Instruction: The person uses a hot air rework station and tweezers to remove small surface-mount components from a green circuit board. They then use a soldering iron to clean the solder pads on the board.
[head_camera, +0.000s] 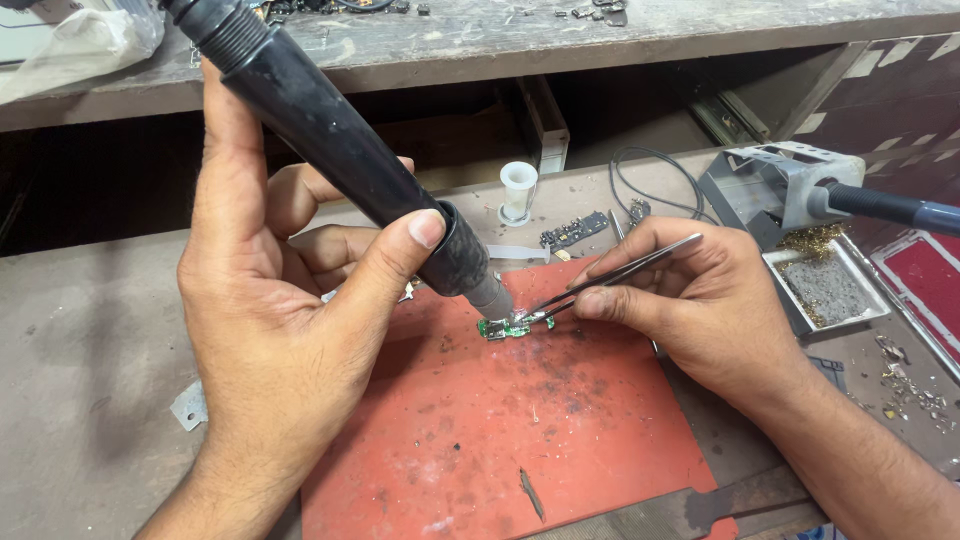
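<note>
Left hand (275, 330) wraps hot-air wand (340, 150) | right hand (700, 290) pinches tweezers (620, 270) | tiny green board (515, 325): light, fragile, edge-hold only

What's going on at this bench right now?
A person is working on a small green circuit board lying on a red mat. The left hand holds a thick black hot-air tool, its metal nozzle pointed down at the board. The right hand pinches tweezers whose tips touch the board. A soldering iron stand sits to the right.
</note>
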